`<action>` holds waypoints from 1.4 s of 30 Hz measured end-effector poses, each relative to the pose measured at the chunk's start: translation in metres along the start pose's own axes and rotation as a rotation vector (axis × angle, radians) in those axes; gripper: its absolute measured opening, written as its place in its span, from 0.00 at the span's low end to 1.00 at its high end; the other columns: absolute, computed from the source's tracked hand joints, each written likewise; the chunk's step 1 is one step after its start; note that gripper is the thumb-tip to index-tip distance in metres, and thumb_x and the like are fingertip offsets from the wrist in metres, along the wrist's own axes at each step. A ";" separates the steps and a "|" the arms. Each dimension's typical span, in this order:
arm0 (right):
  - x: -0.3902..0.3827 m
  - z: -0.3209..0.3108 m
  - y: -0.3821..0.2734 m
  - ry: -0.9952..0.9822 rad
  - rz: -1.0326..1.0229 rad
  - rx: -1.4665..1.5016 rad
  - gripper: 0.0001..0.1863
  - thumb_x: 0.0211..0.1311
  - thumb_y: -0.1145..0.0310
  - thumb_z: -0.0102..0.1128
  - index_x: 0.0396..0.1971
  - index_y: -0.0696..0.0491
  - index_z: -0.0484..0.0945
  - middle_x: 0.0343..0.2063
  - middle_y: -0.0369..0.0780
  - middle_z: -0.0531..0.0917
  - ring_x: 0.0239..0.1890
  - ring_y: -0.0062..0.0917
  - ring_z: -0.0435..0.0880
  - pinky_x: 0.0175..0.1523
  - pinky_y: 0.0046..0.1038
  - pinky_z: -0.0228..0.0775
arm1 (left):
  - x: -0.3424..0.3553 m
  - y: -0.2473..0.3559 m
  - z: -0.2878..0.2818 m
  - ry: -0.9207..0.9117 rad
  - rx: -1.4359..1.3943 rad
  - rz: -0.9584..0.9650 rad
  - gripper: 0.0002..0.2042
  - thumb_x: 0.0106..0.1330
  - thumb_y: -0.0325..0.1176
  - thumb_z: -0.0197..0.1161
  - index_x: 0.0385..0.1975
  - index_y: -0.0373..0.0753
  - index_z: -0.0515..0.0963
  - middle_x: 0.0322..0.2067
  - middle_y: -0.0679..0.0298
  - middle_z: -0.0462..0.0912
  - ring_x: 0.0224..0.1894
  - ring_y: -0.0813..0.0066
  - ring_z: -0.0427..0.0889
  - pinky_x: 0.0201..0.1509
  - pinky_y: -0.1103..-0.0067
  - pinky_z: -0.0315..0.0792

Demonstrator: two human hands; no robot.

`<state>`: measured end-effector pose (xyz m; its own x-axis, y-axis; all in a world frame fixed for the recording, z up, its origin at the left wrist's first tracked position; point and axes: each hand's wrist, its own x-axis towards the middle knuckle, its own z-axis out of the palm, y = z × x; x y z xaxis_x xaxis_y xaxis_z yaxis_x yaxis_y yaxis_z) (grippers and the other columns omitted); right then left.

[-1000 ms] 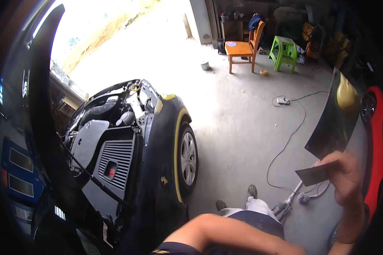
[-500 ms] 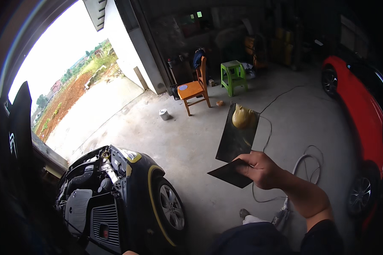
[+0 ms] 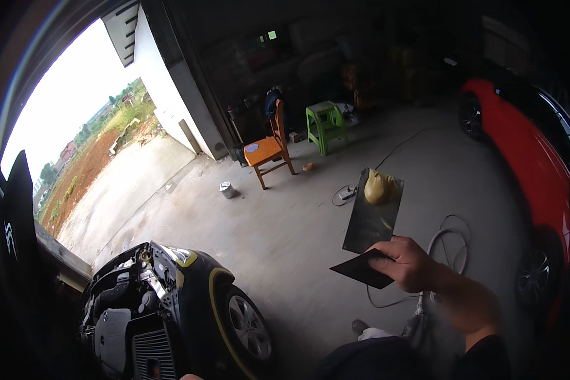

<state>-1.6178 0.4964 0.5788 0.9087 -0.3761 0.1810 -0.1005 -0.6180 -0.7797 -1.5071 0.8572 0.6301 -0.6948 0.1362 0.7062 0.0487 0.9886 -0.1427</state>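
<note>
My right hand (image 3: 406, 263) is closed, raised over the floor at the right of centre. Its fingers pinch a dark, thin, flat spreader (image 3: 360, 268) whose blade points left. A dark rectangular plate (image 3: 371, 220) rises from the same grip; how the fingers hold it is partly hidden. Near the plate's upper end sits a rounded lump of yellow putty (image 3: 381, 189), with a yellowish smear below it. Of my left hand (image 3: 190, 377), only a sliver of skin shows at the lower edge, with its fingers out of sight.
A dark car (image 3: 215, 304) with its engine bay exposed and yellow tape round the wheel arch stands left. A red car (image 3: 532, 158) is at right. Beyond are an orange chair (image 3: 265, 151), a green step stool (image 3: 326, 126) and a can (image 3: 227, 189). A hose (image 3: 432, 253) and cables lie on the floor.
The view has swung right and slightly up, so the chair, stool and cars sit further left. My right hand, spreader and plate sit slightly right and lower. The grip looks the same.
</note>
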 end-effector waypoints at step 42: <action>-0.105 0.212 0.088 -0.295 0.259 -0.054 0.11 0.58 0.65 0.55 0.32 0.57 0.80 0.28 0.43 0.84 0.27 0.30 0.78 0.36 0.28 0.64 | -0.472 0.235 0.133 -1.142 0.928 -2.294 0.36 0.65 0.54 0.52 0.68 0.38 0.57 0.70 0.53 0.51 0.73 0.55 0.45 0.75 0.63 0.40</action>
<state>-1.6359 0.6274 0.3645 0.9271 -0.3148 -0.2034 -0.3556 -0.5673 -0.7428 -1.2633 1.0171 0.1714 0.7236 -0.6761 -0.1387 -0.6582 -0.6155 -0.4335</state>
